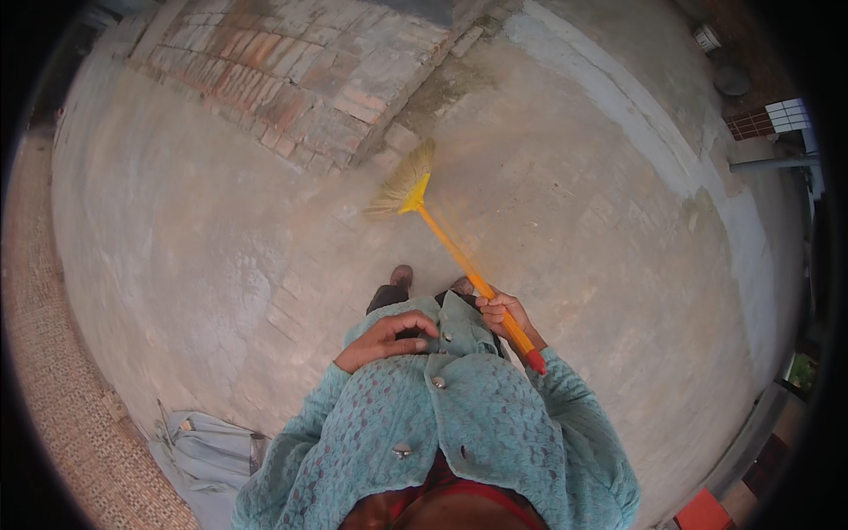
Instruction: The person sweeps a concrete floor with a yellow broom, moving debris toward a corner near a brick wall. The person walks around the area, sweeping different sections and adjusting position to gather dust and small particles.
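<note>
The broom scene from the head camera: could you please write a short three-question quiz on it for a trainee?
1. True or false: the right hand grips the broom by its orange handle.
2. Where does the left hand rest? A) on the broom's bristles B) on the front of the teal cardigan C) on the brick ledge
3. Fill in: the straw bristles sit just above or on the ______ floor, near the foot of the brick ledge.

Key
1. True; the fingers wrap the handle near its red end cap.
2. B
3. Concrete
</note>
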`<state>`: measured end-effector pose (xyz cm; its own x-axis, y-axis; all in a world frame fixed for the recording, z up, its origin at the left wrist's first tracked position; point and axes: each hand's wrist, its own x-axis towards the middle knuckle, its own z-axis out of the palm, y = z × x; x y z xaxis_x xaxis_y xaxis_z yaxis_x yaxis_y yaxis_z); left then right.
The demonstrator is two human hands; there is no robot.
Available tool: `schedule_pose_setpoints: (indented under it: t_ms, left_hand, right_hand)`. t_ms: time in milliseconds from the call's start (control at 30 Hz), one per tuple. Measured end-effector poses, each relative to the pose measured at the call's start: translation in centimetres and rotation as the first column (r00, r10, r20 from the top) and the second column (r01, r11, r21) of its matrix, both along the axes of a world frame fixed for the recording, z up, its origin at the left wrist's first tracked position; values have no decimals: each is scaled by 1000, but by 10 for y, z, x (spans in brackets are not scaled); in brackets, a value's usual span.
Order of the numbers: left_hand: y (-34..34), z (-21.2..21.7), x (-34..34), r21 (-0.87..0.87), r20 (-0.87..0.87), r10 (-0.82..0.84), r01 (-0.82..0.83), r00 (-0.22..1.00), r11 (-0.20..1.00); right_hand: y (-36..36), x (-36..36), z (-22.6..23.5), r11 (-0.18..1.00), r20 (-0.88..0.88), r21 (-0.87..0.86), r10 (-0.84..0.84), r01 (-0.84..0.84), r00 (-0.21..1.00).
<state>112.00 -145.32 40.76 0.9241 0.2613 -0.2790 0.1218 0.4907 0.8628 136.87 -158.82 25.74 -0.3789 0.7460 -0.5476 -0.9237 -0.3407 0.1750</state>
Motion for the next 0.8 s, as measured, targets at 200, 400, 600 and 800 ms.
schedule_pose_setpoints:
  t_ms: [200, 400, 600, 800]
  left_hand:
    - [-6, -6, -4, 71, -57, 5, -1, 998, 997]
    - [-12, -17, -11, 66, -53, 60, -57, 997, 996]
    - [-13, -20, -11, 62, -50, 34, -31, 998, 998]
    - [-12, -14, -7, -9, -36, 20, -20, 999, 1000]
  right_hand:
    - [58, -27, -95, 989, 19, -135, 59, -56, 998]
    - [47, 69, -120, 970, 21, -17, -243, 243, 970]
    - [39, 101, -75, 933, 426, 45, -341, 357, 838]
    - [-37, 84, 9, 961, 480, 5, -243, 275, 843]
